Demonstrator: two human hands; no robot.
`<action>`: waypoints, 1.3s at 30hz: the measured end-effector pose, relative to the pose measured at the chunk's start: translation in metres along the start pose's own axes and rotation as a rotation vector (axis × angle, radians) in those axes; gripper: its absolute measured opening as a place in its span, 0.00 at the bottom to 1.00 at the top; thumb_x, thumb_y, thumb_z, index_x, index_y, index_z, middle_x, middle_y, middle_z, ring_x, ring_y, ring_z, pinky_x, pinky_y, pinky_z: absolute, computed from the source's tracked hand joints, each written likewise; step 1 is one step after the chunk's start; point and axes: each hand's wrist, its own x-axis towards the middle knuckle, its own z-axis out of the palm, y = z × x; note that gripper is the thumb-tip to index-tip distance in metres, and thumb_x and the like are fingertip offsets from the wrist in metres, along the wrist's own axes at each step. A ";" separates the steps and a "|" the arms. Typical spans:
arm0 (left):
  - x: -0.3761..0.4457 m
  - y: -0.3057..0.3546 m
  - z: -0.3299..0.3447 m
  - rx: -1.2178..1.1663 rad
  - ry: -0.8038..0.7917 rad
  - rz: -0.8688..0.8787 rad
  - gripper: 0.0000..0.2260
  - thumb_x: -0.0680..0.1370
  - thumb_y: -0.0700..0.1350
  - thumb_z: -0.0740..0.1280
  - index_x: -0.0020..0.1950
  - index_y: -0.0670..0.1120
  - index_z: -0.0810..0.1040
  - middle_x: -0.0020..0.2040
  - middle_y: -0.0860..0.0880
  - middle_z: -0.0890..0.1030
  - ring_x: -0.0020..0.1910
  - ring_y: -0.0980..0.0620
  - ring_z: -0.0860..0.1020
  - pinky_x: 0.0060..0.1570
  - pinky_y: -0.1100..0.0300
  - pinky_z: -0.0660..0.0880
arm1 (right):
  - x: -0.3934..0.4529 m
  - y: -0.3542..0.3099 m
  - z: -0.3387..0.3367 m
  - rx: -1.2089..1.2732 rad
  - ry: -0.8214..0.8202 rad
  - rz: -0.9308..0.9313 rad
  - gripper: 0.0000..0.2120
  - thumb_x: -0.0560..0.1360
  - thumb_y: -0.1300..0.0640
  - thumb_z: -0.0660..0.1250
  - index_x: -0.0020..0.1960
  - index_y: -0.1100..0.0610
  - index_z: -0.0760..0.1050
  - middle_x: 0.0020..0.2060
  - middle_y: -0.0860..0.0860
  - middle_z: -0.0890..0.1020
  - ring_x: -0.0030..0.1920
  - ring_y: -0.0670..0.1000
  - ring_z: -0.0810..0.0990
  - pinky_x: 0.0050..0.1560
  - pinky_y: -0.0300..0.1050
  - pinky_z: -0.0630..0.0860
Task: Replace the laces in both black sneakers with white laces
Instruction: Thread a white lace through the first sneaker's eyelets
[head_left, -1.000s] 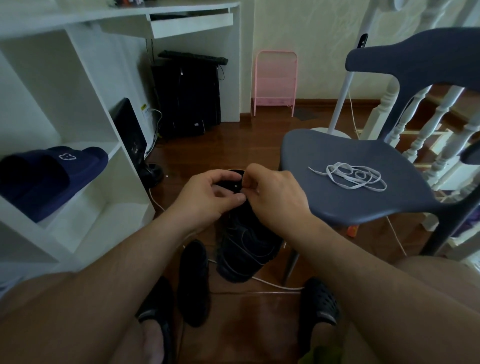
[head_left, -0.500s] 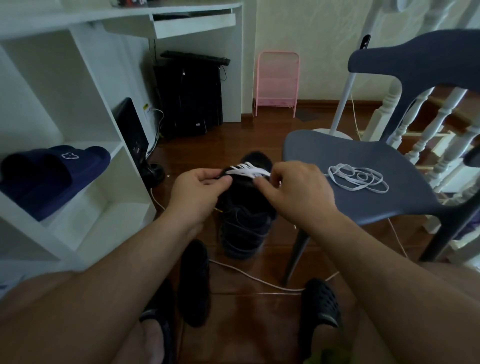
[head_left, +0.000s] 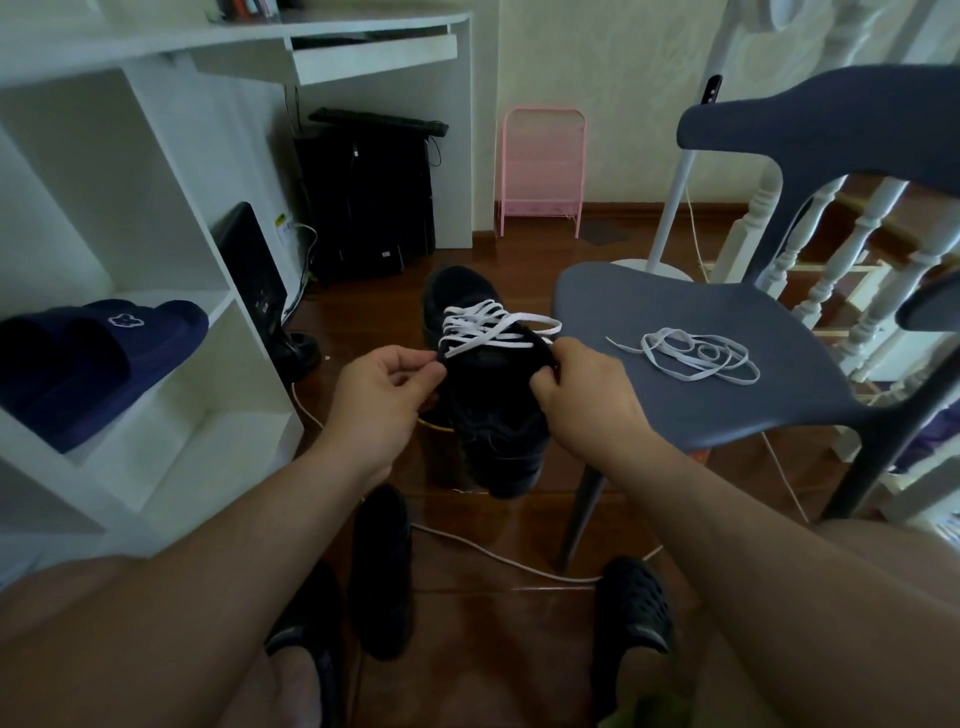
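Black sneaker (head_left: 488, 395) held in the air between both hands, toe pointing far, white lace (head_left: 493, 327) threaded across it. Left hand (head_left: 382, 400) and right hand (head_left: 582, 395) — fingers curled, each pinching a lace end. Spare white lace (head_left: 691, 356) lies coiled on the grey chair (head_left: 675, 410) — right; second black sneaker (head_left: 382, 566) on the floor, near.

Head-worn view, forward and downward

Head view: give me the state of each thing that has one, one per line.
Black sneaker: held up off the floor, white lace threaded through it.
Left hand: pinching the lace end.
Right hand: gripping the sneaker's right side.
Spare white lace: loose coil on the chair seat.
Second sneaker: on the floor.
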 end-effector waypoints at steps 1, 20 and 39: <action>0.001 -0.001 0.000 0.007 -0.008 -0.014 0.04 0.82 0.38 0.71 0.51 0.46 0.82 0.45 0.50 0.86 0.39 0.62 0.84 0.41 0.71 0.77 | 0.000 0.000 0.000 -0.002 0.007 0.001 0.13 0.81 0.56 0.60 0.38 0.50 0.63 0.34 0.50 0.73 0.35 0.53 0.71 0.31 0.48 0.60; 0.032 0.003 -0.027 -0.709 0.204 -0.592 0.24 0.86 0.62 0.56 0.72 0.47 0.74 0.57 0.42 0.86 0.53 0.40 0.85 0.56 0.37 0.80 | -0.005 0.007 0.003 0.089 0.115 -0.039 0.06 0.84 0.56 0.58 0.53 0.58 0.72 0.40 0.51 0.75 0.45 0.58 0.75 0.42 0.51 0.66; -0.007 -0.014 0.025 -0.282 0.201 -0.348 0.12 0.87 0.58 0.58 0.56 0.58 0.80 0.56 0.47 0.84 0.55 0.44 0.84 0.56 0.39 0.82 | -0.034 0.001 0.055 0.178 -0.120 -0.126 0.12 0.84 0.53 0.63 0.65 0.55 0.72 0.44 0.49 0.81 0.44 0.49 0.81 0.46 0.54 0.80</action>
